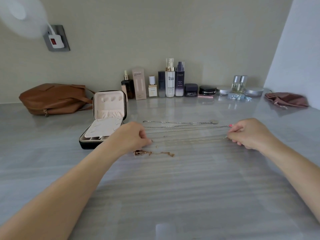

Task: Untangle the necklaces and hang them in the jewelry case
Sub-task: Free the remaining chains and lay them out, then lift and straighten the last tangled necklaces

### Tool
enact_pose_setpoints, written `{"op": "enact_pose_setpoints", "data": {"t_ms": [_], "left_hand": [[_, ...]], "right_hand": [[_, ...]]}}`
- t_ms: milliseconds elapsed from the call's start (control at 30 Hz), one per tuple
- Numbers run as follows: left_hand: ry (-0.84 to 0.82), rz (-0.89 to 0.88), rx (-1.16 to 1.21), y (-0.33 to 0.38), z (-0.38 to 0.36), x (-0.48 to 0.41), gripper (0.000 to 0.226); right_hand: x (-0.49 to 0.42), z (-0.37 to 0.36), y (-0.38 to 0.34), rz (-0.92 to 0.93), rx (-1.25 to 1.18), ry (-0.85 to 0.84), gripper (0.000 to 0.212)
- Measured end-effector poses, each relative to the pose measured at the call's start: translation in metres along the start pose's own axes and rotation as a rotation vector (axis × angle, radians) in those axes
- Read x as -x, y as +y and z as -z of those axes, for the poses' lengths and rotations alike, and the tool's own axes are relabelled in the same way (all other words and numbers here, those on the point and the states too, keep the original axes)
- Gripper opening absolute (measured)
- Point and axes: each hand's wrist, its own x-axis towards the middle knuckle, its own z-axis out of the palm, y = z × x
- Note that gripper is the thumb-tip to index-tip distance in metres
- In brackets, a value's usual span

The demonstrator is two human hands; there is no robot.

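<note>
Several thin necklaces (187, 131) lie stretched side by side across the grey table. The farthest silver one ends in a round disc pendant (214, 121). My left hand (134, 135) pinches the left end of a fine gold chain (190, 140), and my right hand (249, 133) pinches its right end, beside a pink pendant (230, 125). A rose-gold necklace (152, 153) lies bunched just in front of my left hand. The black jewelry case (103, 122) stands open at the left, its pale lid with hooks upright.
A brown leather bag (53, 98) lies at the back left. A row of cosmetic bottles and jars (173, 84) lines the wall. A mauve pouch (285, 99) sits at the back right. A wall socket with a plug (56, 38) is above the bag.
</note>
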Motion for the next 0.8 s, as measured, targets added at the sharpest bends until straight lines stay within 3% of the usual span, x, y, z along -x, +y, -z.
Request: {"op": "enact_pose_setpoints", "data": {"t_ms": [200, 300, 367, 533, 800], "left_hand": [[0.111, -0.029, 0.0, 0.007, 0.02, 0.008, 0.012], [-0.074, -0.073, -0.126, 0.014, 0.033, 0.014, 0.011], [-0.211, -0.085, -0.193, 0.014, 0.037, 0.015, 0.009], [-0.302, -0.109, -0.174, -0.001, 0.036, 0.017, 0.014], [-0.183, -0.137, 0.042, -0.018, 0.021, 0.018, 0.011]], "right_hand": [[0.001, 0.0, 0.001, 0.042, 0.008, 0.028, 0.009], [0.014, 0.0, -0.008, 0.166, 0.099, 0.056, 0.005], [0.029, -0.005, -0.023, 0.294, 0.203, -0.027, 0.007], [0.055, -0.026, -0.065, 0.574, 0.467, -0.206, 0.007], [0.045, -0.067, -0.128, 0.638, 0.177, -0.218, 0.01]]}}
